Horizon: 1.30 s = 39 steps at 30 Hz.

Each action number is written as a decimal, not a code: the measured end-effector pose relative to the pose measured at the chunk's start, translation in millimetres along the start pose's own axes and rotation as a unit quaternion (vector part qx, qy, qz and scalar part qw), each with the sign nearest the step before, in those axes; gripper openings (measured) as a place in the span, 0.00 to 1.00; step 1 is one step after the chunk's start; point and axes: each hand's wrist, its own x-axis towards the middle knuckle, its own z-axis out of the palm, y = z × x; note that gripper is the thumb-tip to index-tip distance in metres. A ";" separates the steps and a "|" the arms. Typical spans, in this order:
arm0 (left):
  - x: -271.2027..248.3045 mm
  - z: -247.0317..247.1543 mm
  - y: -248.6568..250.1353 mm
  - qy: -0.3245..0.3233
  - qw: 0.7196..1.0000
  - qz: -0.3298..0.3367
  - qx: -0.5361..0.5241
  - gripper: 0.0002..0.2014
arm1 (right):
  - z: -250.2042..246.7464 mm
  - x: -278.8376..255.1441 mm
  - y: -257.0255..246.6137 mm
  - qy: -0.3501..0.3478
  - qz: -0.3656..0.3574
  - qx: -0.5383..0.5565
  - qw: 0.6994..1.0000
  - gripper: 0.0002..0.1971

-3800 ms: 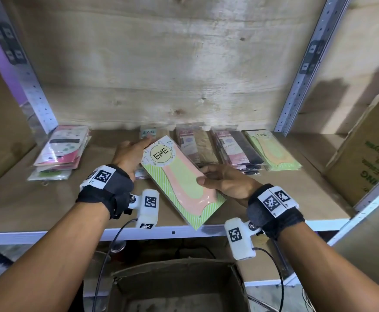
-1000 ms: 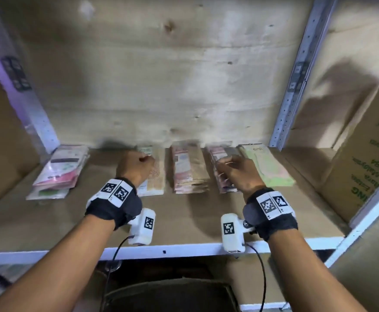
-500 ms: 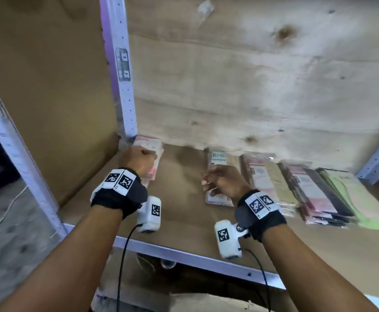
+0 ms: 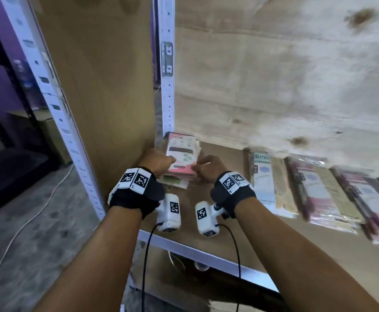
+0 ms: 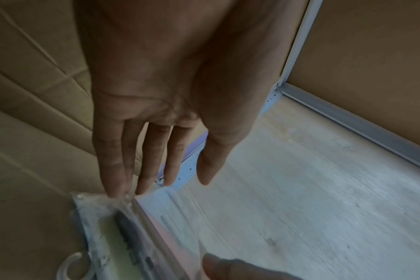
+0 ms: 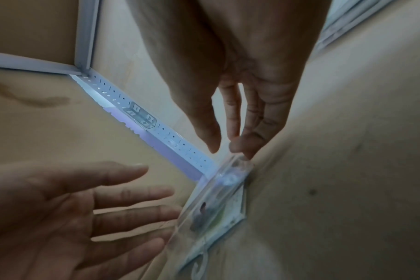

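A stack of flat plastic-wrapped packets [image 4: 181,154], pink on top, lies in the shelf's back left corner. My left hand [image 4: 159,162] is at its left side and my right hand [image 4: 206,167] at its right side. In the left wrist view the left hand [image 5: 170,181] has straight fingers whose tips touch the edge of the stack [image 5: 122,227]. In the right wrist view the right hand [image 6: 226,149] points down, fingertips touching a corner of the stack [image 6: 216,204], thumb apart. The left hand [image 6: 108,204] shows there too, spread flat beside the stack.
More packet stacks lie in a row to the right: an ENE one [image 4: 267,183], a tan and pink one [image 4: 319,194], a dark pink one [image 4: 368,203]. A white perforated upright [image 4: 167,64] and a cardboard side wall [image 4: 107,86] close the corner. The shelf's metal front edge [image 4: 206,253] runs below my wrists.
Both hands have moved left, from the middle stacks to the pink stack in the corner, and the view swung left with them. The green and peach ENE packet held earlier is out of my hands.
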 end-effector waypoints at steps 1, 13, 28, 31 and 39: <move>-0.2 0.1 -1.5 -0.007 1.000 -0.013 -0.026 0.21 | -2.4 -2.2 1.4 0.002 -0.003 -0.011 1.000 0.07; -29.7 5.2 29.4 -0.080 0.983 0.150 -0.075 0.24 | -98.2 -71.5 -11.5 -0.046 0.032 0.328 0.943 0.05; -111.2 102.7 119.6 -0.077 0.900 0.407 -0.134 0.06 | -244.8 -159.1 19.5 0.012 -0.008 0.409 0.913 0.08; -115.1 130.7 123.0 -0.122 0.906 0.369 -0.165 0.06 | -255.1 -171.1 49.8 0.064 -0.017 0.290 0.955 0.05; -116.2 185.9 128.4 -0.193 0.894 0.211 -0.346 0.09 | -260.9 -178.0 114.8 0.064 -0.019 0.217 0.974 0.16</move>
